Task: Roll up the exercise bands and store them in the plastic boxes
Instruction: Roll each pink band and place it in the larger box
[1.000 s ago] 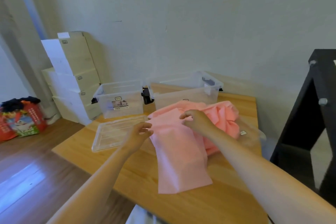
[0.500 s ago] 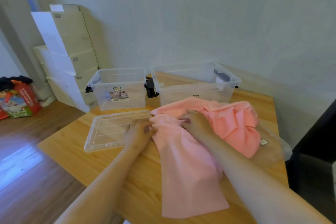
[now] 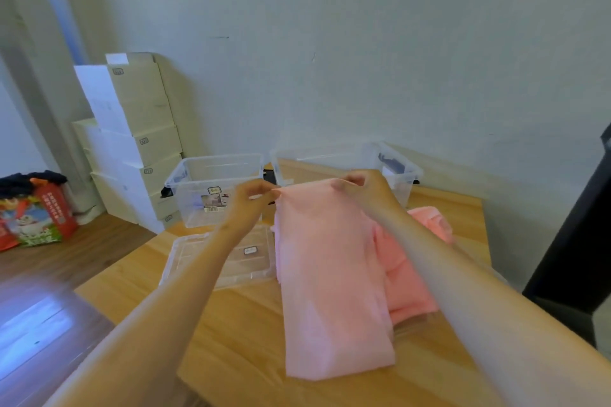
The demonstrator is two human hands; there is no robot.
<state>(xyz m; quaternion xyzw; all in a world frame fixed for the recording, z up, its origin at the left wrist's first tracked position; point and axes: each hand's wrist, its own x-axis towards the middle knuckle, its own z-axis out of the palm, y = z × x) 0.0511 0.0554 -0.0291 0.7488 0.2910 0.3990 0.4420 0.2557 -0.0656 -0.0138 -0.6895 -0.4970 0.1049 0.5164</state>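
Observation:
A wide pale pink exercise band (image 3: pixel 330 274) hangs down from my two hands onto the wooden table (image 3: pixel 238 334). My left hand (image 3: pixel 251 200) pinches its top left corner. My right hand (image 3: pixel 363 190) pinches the top right corner. Both hands are raised above the table, in front of two clear plastic boxes: a smaller box (image 3: pixel 211 188) at the left and a larger box (image 3: pixel 393 168) at the right. A darker pink band (image 3: pixel 416 261) lies bunched on the table under my right forearm.
A clear box lid (image 3: pixel 238 261) lies flat on the table under my left forearm. Stacked cardboard boxes (image 3: pixel 132 142) stand on the floor at the left wall, with a red printed bag (image 3: pixel 33 211) beside them. A black frame (image 3: pixel 575 235) stands at the right.
Both hands have lifted the top edge of the pale pink band off the table and raised it, so the band now hangs stretched between them. The camera has also shifted.

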